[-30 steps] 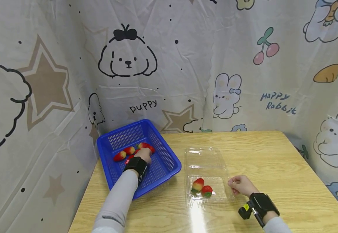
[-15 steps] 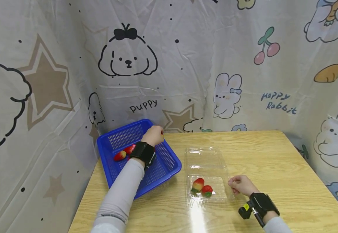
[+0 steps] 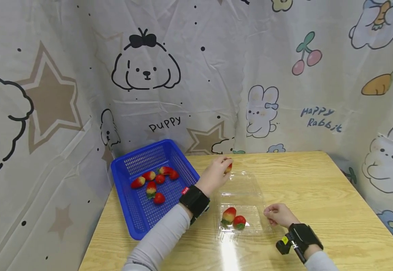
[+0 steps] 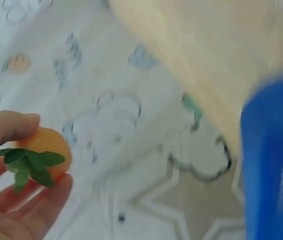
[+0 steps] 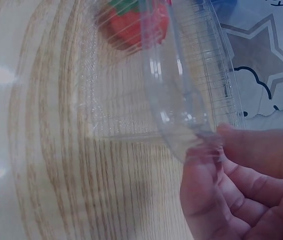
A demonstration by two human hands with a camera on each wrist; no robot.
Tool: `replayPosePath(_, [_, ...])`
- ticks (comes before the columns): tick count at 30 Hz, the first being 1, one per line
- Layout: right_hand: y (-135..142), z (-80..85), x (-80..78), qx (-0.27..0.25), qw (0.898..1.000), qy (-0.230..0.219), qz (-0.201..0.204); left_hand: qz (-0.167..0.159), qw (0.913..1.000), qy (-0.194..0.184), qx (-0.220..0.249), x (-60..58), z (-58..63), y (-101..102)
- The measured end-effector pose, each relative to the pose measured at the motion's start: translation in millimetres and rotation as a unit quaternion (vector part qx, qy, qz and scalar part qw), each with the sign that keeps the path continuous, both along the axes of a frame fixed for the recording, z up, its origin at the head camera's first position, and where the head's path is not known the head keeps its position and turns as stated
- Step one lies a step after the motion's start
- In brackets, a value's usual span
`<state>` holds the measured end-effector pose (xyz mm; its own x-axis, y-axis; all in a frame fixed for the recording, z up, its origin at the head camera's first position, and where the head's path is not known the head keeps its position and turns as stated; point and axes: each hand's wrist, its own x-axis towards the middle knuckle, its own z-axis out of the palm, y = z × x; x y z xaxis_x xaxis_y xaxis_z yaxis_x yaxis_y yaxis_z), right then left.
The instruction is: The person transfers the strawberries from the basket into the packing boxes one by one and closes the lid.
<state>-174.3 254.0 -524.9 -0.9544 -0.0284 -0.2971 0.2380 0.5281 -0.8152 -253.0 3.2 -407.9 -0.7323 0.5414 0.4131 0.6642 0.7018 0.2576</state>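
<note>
My left hand (image 3: 215, 175) pinches a strawberry (image 4: 44, 155) between thumb and fingers, its green leaves showing in the left wrist view. In the head view that hand is raised over the back left of a clear plastic clamshell box (image 3: 255, 218), whose lid lies unfolded at the back. Two strawberries (image 3: 229, 215) sit in the box's front half. At the box's right side my right hand (image 3: 282, 215) pinches the rim, thumb against fingers; the right wrist view shows the clear edge (image 5: 201, 145) between them.
To the left stands a blue perforated basket (image 3: 133, 224) holding several more strawberries (image 3: 151, 187). Both rest on a wooden table (image 3: 301, 180). A printed cloth (image 3: 169, 101) hangs behind the table and along its sides.
My left hand has lifted a strawberry out of the blue basket and carried it right, over its rim toward the clear box. My right hand has kept its hold on the box edge.
</note>
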Motion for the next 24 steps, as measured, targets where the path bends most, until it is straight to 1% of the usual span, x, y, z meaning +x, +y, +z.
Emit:
replayPosePath(2, [1,-1.1,-0.7,-0.001,1.0,0.003,0.004,-0.018,0.9998,0.01,-0.002,6.0,-11.9,10])
replayPosePath(6, [2,-2.0,-1.2,-0.002,1.0,0.006,0.008,-0.029,0.9993,-0.011,-0.02,17.1,-38.5,23])
replayPosePath(10, [1,-0.4,0.4,-0.006,1.0,0.004,0.011,-0.039,0.9969,-0.051,-0.046,25.8,-64.4,31])
replayPosePath(14, [0,1.8,2.0,-0.009,1.0,0.003,0.016,-0.056,0.9923,-0.087,-0.069,33.4,-85.8,35])
replayPosePath(19, [-1,3.4,1.7,-0.005,1.0,0.005,0.016,-0.049,0.9894,-0.083,-0.109,36.7,-109.3,39])
replayPosePath(21, [-1,3.8,1.4,-0.004,1.0,0.005,0.015,-0.041,0.9888,-0.082,-0.118,36.6,-117.5,41])
replayPosePath(24, [-1,3.7,1.4,-0.002,1.0,0.002,0.011,-0.025,0.9882,-0.095,-0.117,37.8,-126.7,43])
